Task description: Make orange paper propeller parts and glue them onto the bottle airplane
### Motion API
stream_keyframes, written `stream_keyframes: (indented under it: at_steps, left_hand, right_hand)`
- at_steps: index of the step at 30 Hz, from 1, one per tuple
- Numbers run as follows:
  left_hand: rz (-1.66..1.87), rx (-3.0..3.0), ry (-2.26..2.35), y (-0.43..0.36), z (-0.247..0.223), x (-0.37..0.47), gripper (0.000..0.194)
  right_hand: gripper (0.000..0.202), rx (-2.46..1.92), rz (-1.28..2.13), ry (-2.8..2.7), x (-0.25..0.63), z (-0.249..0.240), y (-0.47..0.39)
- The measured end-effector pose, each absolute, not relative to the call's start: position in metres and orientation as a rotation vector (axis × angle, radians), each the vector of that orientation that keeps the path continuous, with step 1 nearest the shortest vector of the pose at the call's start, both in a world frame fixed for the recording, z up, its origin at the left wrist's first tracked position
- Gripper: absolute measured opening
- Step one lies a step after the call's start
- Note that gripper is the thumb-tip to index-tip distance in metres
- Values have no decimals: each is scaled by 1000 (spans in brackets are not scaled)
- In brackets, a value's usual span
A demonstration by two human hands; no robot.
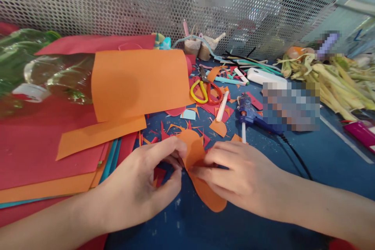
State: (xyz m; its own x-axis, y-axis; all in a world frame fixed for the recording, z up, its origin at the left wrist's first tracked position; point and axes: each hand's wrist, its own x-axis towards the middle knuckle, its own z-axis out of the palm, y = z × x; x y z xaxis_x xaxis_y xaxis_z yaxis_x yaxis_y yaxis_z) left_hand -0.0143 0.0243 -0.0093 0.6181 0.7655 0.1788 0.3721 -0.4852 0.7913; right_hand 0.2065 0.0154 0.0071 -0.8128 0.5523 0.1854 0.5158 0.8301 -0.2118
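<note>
Both hands are on an orange paper cutout point(215, 200), a long shape with rounded ends that lies slanted between them. My left hand point(146, 181) pinches its left edge near the middle, thumb and fingers closed. From the other side, my right hand point(241, 172) grips the cutout's right edge with bent fingers; part of the paper is hidden beneath them. Scraps of orange and red paper point(218, 127) lie just beyond the hands. Scissors with a yellow and a red handle point(199, 93) rest among them, beside a white marker point(222, 106).
A blue glue gun point(249, 115) with a black cord lies right of the scraps. Leftward, a clear plastic bottle point(66, 76) lies near an orange sheet point(140, 84) over stacked coloured paper point(43, 144). Dried husks point(331, 82) sit far right. A perforated metal panel point(140, 4) stands behind.
</note>
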Motion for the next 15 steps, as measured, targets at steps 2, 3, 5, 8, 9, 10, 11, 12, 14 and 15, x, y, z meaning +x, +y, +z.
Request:
stream_keyframes:
  at_steps: [2, 3, 5, 8, 9, 10, 11, 12, 14, 15]
  left_hand:
    - [712, 2061, 885, 23, -13, -14, 26]
    - [731, 2062, 893, 23, -15, -13, 27]
    - [750, 2102, 913, 24, -17, -12, 26]
    - [747, 2204, 923, 25, -15, -12, 24]
    - [741, 2239, 918, 25, -14, -12, 25]
    - [740, 2272, 910, 25, -12, -12, 26]
    - [744, 2303, 898, 24, -11, -12, 27]
    - [752, 2337, 881, 23, -10, -12, 28]
    - [764, 2403, 828, 20, -9, -14, 32]
    - [767, 2431, 801, 19, -9, -14, 35]
  right_hand:
    - [26, -810, 214, -2767, 206, 6, 14]
    - [26, -808, 224, -2767, 206, 6, 14]
    - [25, -821, 278, -2751, 206, 7, 13]
    - [21, -926, 414, -2570, 208, 11, 16]
    - [18, -998, 446, -2477, 209, 13, 17]
    - [14, -1079, 469, -2393, 210, 14, 19]
    - [13, -1156, 494, -2332, 211, 15, 22]
    - [18, -1215, 535, -2302, 212, 15, 24]
    - [29, -1256, 688, -2325, 214, 13, 28]
    - [26, -1251, 776, -2355, 214, 13, 29]
